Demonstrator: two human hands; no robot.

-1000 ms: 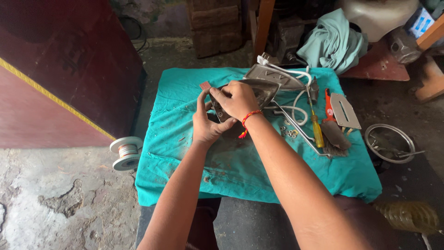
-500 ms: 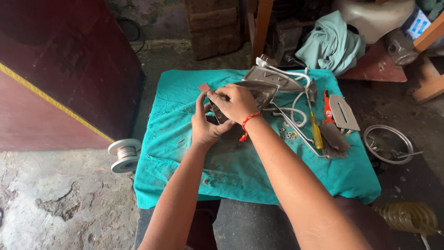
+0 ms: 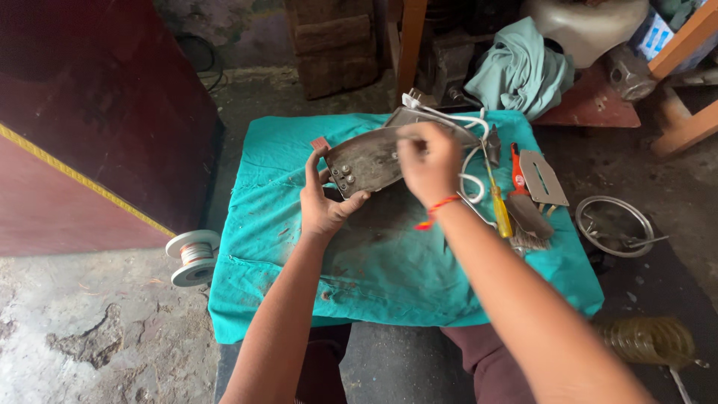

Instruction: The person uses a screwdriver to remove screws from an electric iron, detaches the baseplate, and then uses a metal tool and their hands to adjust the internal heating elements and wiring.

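From the head camera, looking down: the left hand (image 3: 323,203) grips the near end of a grey metal plate (image 3: 365,160), thumb under its lower edge and fingers curled up around its left side; the plate is lifted and tilted above the teal cloth (image 3: 389,269) that covers the low table; the right hand (image 3: 428,163) lies over the plate's far end, fingers bent down against it, closed on the edge as far as the angle lets me judge; a red thread circles that wrist. A white cord (image 3: 471,161) loops just beside the right hand; further right on the cloth lie a yellow-handled screwdriver (image 3: 496,206), a red-handled tool (image 3: 517,166) and a smaller flat metal piece (image 3: 544,178). Off the cloth, a wire spool (image 3: 194,256) stands on the floor at left; a round metal dish (image 3: 614,226) sits at right.
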